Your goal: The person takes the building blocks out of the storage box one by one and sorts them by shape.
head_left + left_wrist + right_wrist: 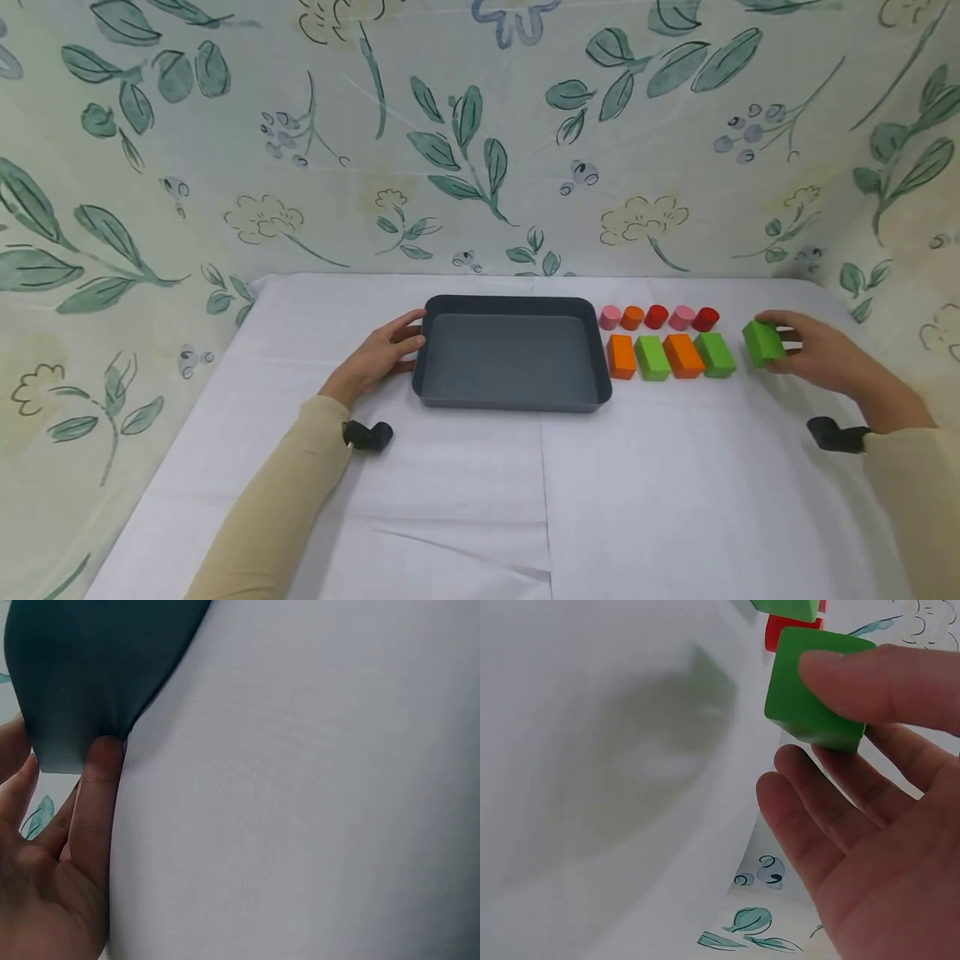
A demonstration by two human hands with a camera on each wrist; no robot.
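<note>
My left hand (380,354) touches the left end of a dark grey rectangular tray (512,408) with extended fingers. In the left wrist view, its fingertips rest against the outer wall of the tray (71,690). At the right, my right hand (817,354) pinches a green block (762,343), thumb on one side and fingers on the other. The right wrist view shows the thumb across the face of the green block (810,694). A shadow on the cloth suggests that the block is raised off the table.
Right of the tray stands a row with orange blocks (622,357) and green blocks (652,358). Behind them is a row of small pink (610,317), orange (632,317) and red cylinders (656,316). White cloth (465,500) covers the table; a leaf-patterned curtain (525,150) hangs behind.
</note>
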